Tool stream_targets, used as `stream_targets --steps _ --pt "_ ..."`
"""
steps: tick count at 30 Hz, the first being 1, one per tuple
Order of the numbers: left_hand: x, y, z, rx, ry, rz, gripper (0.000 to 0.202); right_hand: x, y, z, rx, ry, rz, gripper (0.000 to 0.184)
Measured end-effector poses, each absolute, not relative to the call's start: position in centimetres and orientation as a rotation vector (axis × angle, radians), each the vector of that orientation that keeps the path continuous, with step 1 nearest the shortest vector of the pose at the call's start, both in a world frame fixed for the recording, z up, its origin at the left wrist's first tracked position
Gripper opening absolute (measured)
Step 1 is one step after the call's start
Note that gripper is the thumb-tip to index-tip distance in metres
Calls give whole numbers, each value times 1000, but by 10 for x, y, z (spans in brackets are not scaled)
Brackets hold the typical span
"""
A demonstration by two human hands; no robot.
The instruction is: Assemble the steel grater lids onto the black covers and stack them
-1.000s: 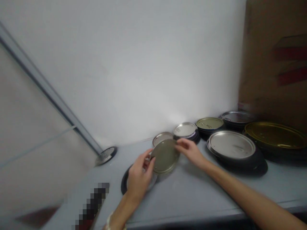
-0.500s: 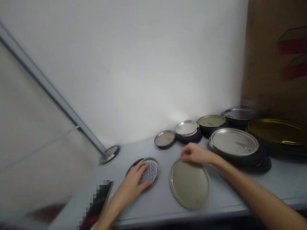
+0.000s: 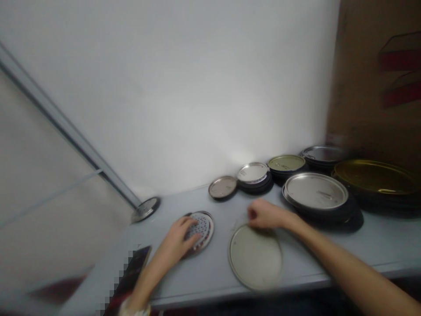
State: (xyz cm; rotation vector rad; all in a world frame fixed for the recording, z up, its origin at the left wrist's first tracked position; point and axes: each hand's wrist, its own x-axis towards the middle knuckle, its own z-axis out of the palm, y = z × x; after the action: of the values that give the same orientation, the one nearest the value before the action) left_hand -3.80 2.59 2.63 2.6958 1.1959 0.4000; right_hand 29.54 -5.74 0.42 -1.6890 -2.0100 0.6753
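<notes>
Left hand spread flat on perforated round steel disc | right hand curled at pale round metal lid, hold unclear | I'd press both evenly, flat.

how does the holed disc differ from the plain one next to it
The perforated disc has holes; the plain lid is smooth. The perforated disc is smaller than the plain lid. The left hand lies on the perforated disc; the right hand sits at the plain lid's far rim. Both are round metal, flat on the counter.

Grey shelf w/ flat lid, perforated disc, lid stacks, phone.
</notes>
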Motion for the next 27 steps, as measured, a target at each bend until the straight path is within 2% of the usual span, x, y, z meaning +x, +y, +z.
stream_targets --steps 5,12,19,27 --pt "-31 31 30 2721 1223 410 22 300 -58 6 -1679 -2079 836 10" --pt "-26 44 30 2771 1164 331 22 298 -60 14 -1673 -2070 793 36" --pt "-25 54 31 2802 1101 233 15 291 -58 9 -1585 -2044 718 28" --pt "-28 61 32 2845 1011 172 20 293 -56 5 -1583 -2054 779 27"
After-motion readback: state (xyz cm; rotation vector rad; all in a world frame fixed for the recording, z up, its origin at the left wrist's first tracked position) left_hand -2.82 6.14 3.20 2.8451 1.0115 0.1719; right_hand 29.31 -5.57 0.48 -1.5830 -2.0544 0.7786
